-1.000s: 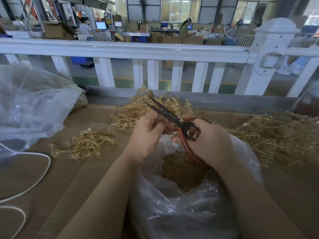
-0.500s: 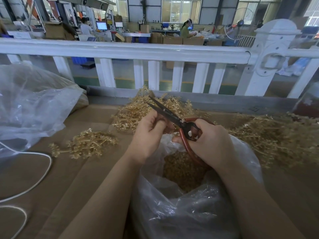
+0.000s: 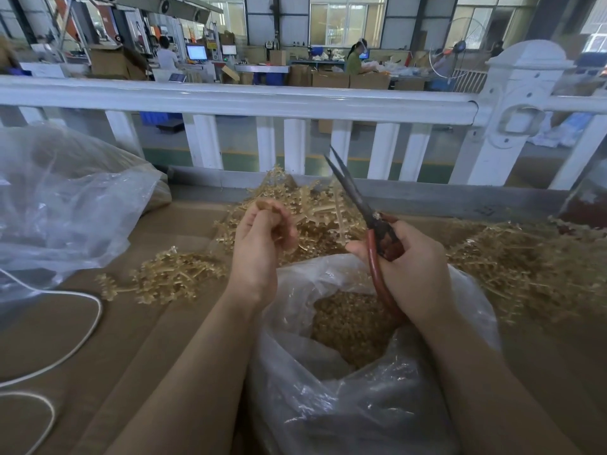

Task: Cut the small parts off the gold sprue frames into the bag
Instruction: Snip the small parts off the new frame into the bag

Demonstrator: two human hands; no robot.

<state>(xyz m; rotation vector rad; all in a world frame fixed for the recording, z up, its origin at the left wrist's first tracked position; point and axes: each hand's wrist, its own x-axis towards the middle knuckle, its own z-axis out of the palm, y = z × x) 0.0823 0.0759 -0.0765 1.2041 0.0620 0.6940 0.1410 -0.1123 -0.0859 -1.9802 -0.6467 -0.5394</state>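
The left hand (image 3: 259, 244) pinched a sprue (image 3: 323, 213) lying rightward toward the scissors (image 3: 361, 205), which the right hand (image 3: 407, 267) gripped, above the bag (image 3: 295, 323).

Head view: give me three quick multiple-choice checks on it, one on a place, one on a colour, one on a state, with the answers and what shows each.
1. Where is the clear bag of cut gold parts?
A. Beyond the white fence
B. Directly below both hands
C. On the far left

2. What colour are the handles of the scissors?
A. Red
B. Blue
C. Yellow

3. What is the right hand doing?
A. Resting flat on the cardboard
B. Gripping the scissors, blades pointing up and away
C. Hanging open with nothing in it

Answers:
1 B: the bag's open mouth sits under the left hand and the right hand, with gold bits heaped inside.
2 A: the handle loop curving down beneath the right hand is red.
3 B: its fingers wrap the handles, and the dark blades rise toward the fence.
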